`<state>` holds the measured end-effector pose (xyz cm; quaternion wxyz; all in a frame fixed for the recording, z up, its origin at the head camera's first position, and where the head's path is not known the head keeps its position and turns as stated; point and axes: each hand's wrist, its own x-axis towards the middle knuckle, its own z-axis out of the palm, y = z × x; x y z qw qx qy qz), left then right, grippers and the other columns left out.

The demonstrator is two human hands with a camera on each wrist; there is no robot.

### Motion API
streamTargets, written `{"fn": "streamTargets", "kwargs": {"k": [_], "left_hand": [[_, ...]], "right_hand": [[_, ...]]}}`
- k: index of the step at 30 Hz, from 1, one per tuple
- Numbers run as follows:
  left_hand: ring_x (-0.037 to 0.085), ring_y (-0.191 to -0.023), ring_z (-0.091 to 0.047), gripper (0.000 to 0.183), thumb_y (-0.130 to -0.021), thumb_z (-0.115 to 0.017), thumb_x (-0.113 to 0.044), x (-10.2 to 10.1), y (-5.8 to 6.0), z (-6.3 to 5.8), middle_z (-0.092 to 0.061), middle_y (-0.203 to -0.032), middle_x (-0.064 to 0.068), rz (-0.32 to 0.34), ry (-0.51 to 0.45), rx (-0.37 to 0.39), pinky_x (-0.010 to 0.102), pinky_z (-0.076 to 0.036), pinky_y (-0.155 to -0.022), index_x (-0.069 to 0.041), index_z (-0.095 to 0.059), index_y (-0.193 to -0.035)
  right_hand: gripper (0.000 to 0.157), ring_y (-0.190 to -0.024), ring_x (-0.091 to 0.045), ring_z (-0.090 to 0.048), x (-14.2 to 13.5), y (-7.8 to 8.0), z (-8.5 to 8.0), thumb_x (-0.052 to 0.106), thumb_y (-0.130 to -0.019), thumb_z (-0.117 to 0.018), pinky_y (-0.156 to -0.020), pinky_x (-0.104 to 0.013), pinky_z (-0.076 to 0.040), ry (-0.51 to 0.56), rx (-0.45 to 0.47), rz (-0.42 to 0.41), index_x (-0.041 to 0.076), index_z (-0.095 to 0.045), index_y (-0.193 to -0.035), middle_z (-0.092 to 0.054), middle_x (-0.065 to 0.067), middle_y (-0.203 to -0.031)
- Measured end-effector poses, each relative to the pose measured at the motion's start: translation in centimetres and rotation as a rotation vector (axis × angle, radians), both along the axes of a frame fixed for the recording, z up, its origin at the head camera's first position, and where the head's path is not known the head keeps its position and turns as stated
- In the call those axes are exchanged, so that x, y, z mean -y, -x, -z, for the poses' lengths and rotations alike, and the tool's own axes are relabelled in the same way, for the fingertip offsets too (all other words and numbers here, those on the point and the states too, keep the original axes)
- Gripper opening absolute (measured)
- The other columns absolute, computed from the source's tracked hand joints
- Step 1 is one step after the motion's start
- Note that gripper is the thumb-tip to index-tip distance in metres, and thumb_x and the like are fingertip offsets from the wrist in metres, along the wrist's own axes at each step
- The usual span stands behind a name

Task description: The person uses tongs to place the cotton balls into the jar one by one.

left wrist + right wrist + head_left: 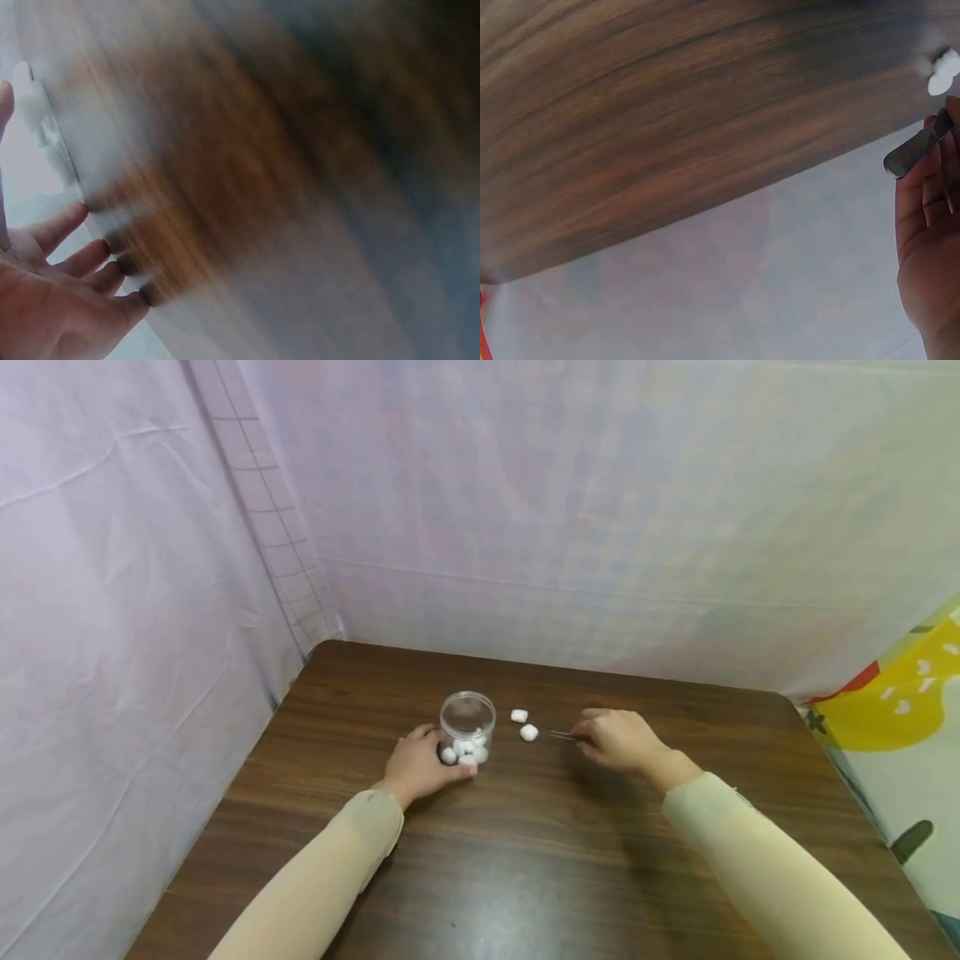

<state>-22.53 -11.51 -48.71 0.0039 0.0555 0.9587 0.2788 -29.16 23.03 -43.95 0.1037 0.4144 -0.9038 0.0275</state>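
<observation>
A clear round jar stands upright with no lid on it, several white cotton balls in its lower part. My left hand holds it low on the left, the thumb across its front near the base. To the jar's right, two loose cotton balls lie close together on the table. Metal tweezers are pinched in my right hand, their tips pointing left and a short way from the nearer ball. In the right wrist view, the broad end of the tweezers sticks out past the fingers.
The brown wood-grain table ends at a back edge just beyond the jar. Pale cloth hangs behind it and more hangs at the left. A yellow and red patterned cloth is at the right side.
</observation>
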Motion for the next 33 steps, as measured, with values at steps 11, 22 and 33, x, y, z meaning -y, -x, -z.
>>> {"fn": "streamTargets", "kwargs": {"k": [11,22,33], "left_hand": [[0.033,-0.139,-0.038,0.086,-0.076,-0.077,-0.065,0.1,-0.1,0.0,-0.047,-0.148,0.016,-0.007,-0.010,0.009,0.057,-0.020,-0.116,-0.011,-0.057,-0.140],[0.033,-0.140,-0.037,0.085,-0.076,-0.078,-0.063,0.1,-0.1,-0.1,-0.048,-0.147,0.016,-0.005,-0.016,0.014,0.058,-0.020,-0.116,-0.011,-0.057,-0.140],[0.031,-0.141,-0.036,0.086,-0.077,-0.076,-0.064,0.0,0.0,0.0,-0.046,-0.149,0.015,-0.002,-0.007,0.022,0.057,-0.019,-0.117,-0.012,-0.056,-0.141]], "right_hand": [[0.015,-0.071,-0.020,-0.064,1.6,1.3,0.5,0.015,-0.084,-0.075,-0.055,-0.042,-0.053,-0.007,-0.003,0.020,0.012,-0.077,-0.098,-0.061,0.002,-0.088],[0.018,-0.074,-0.021,-0.065,2.3,1.7,1.1,0.017,-0.085,-0.074,-0.058,-0.042,-0.055,-0.075,0.063,0.052,0.013,-0.078,-0.101,-0.061,0.002,-0.089],[0.016,-0.075,-0.024,-0.067,2.5,1.7,1.4,0.016,-0.083,-0.073,-0.057,-0.045,-0.055,-0.069,0.039,0.056,0.013,-0.078,-0.097,-0.064,0.001,-0.092]]}}
